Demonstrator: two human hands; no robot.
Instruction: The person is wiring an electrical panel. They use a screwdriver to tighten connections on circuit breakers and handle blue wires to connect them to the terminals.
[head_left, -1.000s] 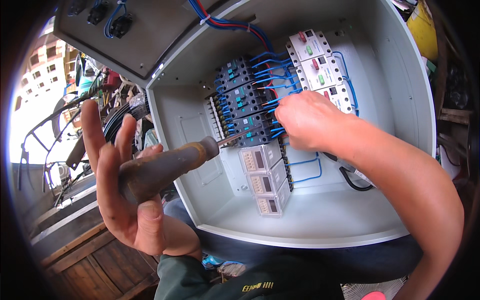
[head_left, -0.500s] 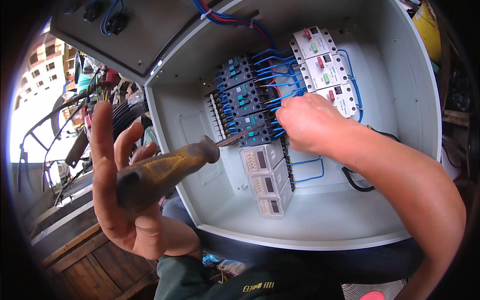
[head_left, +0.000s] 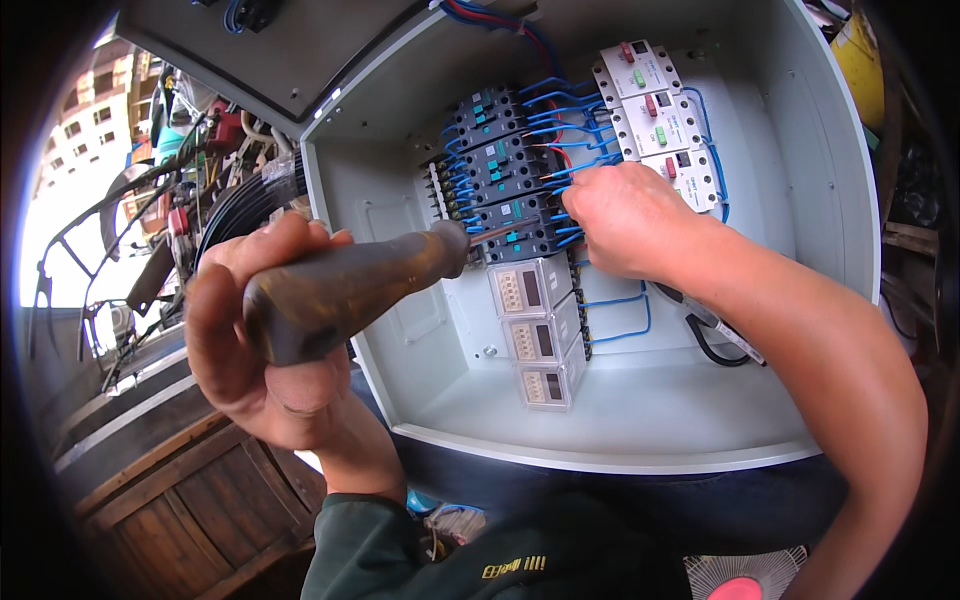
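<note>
My left hand [head_left: 265, 370] is closed around the thick, dark, yellow-stained handle of a screwdriver [head_left: 350, 290]. Its thin shaft runs up to the right, and the tip lies over the lowest black contactor [head_left: 512, 228]. My right hand [head_left: 630, 215] is closed at that contactor's right side, its fingertips on a blue wire [head_left: 566, 187]; the exact grip is partly hidden behind the knuckles. Two more black contactors [head_left: 500, 170] sit above in the column. To the right stand white motor breakers [head_left: 655, 120] with red and green buttons, the lowest partly behind my right hand.
A grey metal enclosure [head_left: 600, 455] surrounds the parts, its door [head_left: 250, 60] swung out at upper left. Clear-covered timers [head_left: 540, 340] sit below the contactors. A black cable loop [head_left: 710, 350] lies beneath my right forearm. Clutter and a coiled black cable [head_left: 235, 215] are outside at left.
My left fingers, stretched out before, have curled around the screwdriver handle. The enclosure has shifted slightly up in view. My right hand stays at the same wires.
</note>
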